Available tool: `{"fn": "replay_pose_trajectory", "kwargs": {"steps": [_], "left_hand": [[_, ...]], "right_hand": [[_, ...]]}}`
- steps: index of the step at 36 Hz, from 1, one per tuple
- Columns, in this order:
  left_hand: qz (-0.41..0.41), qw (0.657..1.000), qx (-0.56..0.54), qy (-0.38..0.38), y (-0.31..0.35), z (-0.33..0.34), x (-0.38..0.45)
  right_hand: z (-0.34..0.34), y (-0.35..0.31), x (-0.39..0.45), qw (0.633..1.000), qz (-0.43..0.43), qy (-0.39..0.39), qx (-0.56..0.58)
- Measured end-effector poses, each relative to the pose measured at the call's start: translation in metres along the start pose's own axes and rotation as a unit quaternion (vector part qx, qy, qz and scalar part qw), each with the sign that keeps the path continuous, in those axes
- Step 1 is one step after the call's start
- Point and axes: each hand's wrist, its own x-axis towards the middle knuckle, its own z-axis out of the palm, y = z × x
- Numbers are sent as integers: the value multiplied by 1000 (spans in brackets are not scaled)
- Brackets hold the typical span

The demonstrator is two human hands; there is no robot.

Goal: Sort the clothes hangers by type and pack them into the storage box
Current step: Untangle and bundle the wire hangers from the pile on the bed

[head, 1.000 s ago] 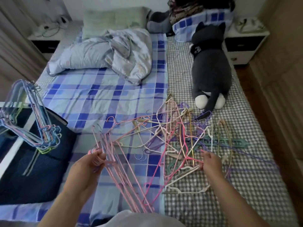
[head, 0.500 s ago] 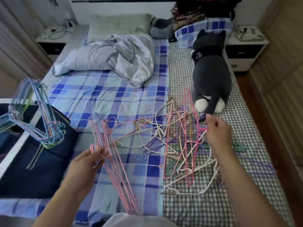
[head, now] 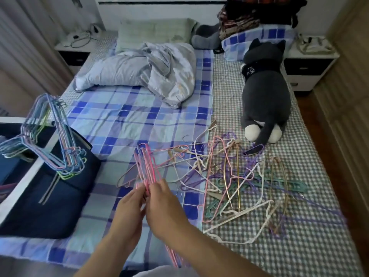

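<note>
Head camera looks down at a bunch of pink hangers (head: 147, 166) held upright over the blue checked sheet (head: 123, 120), near the foot of the bed. Both hands meet at the bottom of that bunch: the left hand (head: 129, 210) curls its fingers round the wires from the left, and the right hand (head: 165, 206) closes on them from the right, the two hands touching each other. More pink wire runs down below the wrists toward the lower edge of the view.

Just to the right lies a loose tangle of hangers (head: 235, 182) in white, purple, pink, green and gold, spread across the seam where the blue sheet meets the grey checked sheet (head: 311, 226). They cross over one another, so single ones are hard to tell apart.

At the left edge, a sorted bunch of blue and green hangers (head: 52, 140) stands in a dark blue storage box (head: 50, 212) resting on the bed's corner.

Further up the bed a grey plush cat (head: 265, 96) lies on the grey sheet, well apart from the tangle, and a crumpled pale quilt (head: 151, 72) sits beside a green pillow (head: 153, 33). White nightstands (head: 311, 62) flank the bed.
</note>
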Motion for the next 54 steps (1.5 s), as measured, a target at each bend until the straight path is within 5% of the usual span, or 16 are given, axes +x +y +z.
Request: {"fn": "replay_pose_trajectory", "kwargs": {"steps": [8, 18, 22, 26, 29, 34, 39, 50, 54], "left_hand": [[-44, 998, -32, 32, -4, -24, 16], [-71, 996, -36, 51, -11, -47, 46], [-83, 991, -44, 96, -25, -58, 61], [-113, 980, -45, 159, -51, -73, 81], [-116, 977, -31, 174, -52, -78, 83], [-122, 969, -14, 213, -56, -94, 92], [-129, 963, -28, 235, -46, -103, 87], [-124, 961, 44, 243, -37, -112, 77], [-131, 959, 31, 250, -37, -112, 76]], "right_hand": [[27, 11, 13, 1000, -14, -7, 7], [61, 29, 44, 977, -121, 31, -173], [70, 46, 68, 976, -154, -17, -150], [84, 104, 137, 985, 42, -138, -92], [63, 159, 201, 972, 183, -126, -72], [67, 224, 291, 960, 236, -148, -40], [89, 252, 315, 909, 360, -127, 169], [80, 235, 319, 742, 413, 143, 509], [74, 201, 299, 745, 379, 91, 541]]}}
